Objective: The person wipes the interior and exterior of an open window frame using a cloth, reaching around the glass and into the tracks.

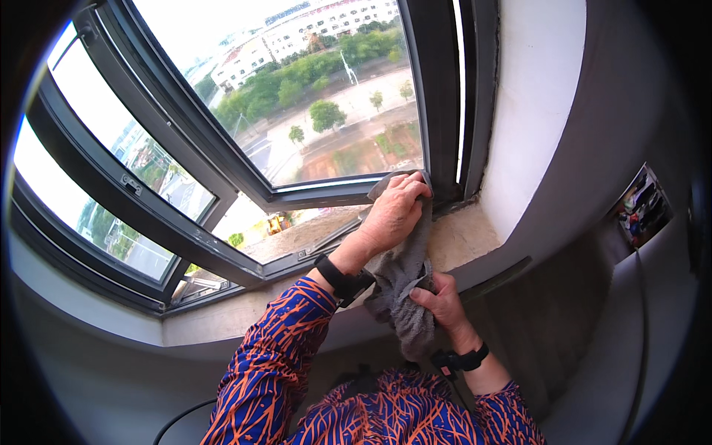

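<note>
A grey cloth [406, 300] hangs bunched between my two hands over the edge of the windowsill [464, 233]. My left hand [394, 210] presses its upper end against the lower right corner of a dark-framed window sash [334, 192], fingers curled into the fabric. Lower down, my right hand [443, 303] grips the hanging folds, with the thumb on top and the other fingers partly hidden behind the cloth. The sash stands ajar, and its glass pane [311, 111] shows trees and buildings outside.
To the left, another window sash [100, 222] also stands ajar. A metal stay arm [331, 236] spans the gap below the nearer sash. The white reveal wall [534, 100] rises at the right. Farther right, a dark cable [644, 334] runs down the wall below a small opening [642, 208].
</note>
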A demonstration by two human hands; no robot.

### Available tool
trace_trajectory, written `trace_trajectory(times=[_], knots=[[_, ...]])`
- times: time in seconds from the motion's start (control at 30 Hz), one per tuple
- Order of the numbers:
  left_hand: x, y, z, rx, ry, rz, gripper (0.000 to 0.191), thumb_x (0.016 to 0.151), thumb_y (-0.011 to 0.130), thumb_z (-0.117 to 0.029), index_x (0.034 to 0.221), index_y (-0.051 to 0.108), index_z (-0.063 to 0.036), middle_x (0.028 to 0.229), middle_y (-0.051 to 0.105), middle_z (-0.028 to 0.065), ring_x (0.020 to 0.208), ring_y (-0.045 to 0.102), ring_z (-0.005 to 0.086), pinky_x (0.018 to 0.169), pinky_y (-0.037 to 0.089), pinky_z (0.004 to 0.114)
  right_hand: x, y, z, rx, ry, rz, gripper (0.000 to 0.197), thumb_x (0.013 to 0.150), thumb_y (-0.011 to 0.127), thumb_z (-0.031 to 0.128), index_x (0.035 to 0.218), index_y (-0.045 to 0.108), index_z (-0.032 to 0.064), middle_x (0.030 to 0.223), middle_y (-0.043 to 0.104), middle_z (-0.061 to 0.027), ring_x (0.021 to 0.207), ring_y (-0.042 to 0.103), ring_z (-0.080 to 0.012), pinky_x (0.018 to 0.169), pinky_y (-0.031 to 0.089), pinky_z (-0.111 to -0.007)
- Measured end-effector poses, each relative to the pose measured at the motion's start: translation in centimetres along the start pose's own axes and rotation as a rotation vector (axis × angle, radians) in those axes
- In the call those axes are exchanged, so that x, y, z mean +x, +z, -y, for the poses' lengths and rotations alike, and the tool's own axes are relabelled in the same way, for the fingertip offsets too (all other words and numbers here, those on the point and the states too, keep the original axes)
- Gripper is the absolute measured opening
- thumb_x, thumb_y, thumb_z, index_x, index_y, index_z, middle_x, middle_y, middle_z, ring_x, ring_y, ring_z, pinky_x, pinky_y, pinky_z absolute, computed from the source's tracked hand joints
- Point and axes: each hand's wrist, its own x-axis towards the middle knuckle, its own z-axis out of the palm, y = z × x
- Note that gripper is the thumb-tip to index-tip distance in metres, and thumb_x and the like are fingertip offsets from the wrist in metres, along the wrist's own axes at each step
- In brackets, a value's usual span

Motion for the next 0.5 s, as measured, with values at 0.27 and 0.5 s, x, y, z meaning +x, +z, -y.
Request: trace_trajectory(times=[0.27, 0.5], knots=[[0.7, 0.8, 0.7, 0.211, 0.049, 0.033, 0.013, 0.077, 0.056, -0.002, 0.087, 0.064, -0.0053, 0.102, 0.061, 0.0093, 0.105, 0.053, 0.0339, 0.091, 0.048, 0.040, -0.1, -0.1, 0.0, 0.021, 0.007, -0.030, 0.023, 0.090, 0.071, 0.014, 0.106, 0.065, -0.0014, 0.096, 0.067, 0.0003, 0.087, 0.059, -0.0072, 0.080, 0.050, -0.026], [-0.7, -0.6, 0.6, 0.142, -0.003, -0.076, 0.023, 0.083, 0.058, -0.003, 0.106, 0.061, -0.0041, 0.124, 0.061, 0.0116, 0.117, 0.055, 0.0341, 0.102, 0.045, 0.040, -0.4, 1.5, 1.9, -0.033, -0.009, -0.001, 0.024, 0.090, 0.071, 0.011, 0.110, 0.063, -0.0024, 0.098, 0.068, -0.0004, 0.089, 0.059, -0.0074, 0.082, 0.050, -0.026]])
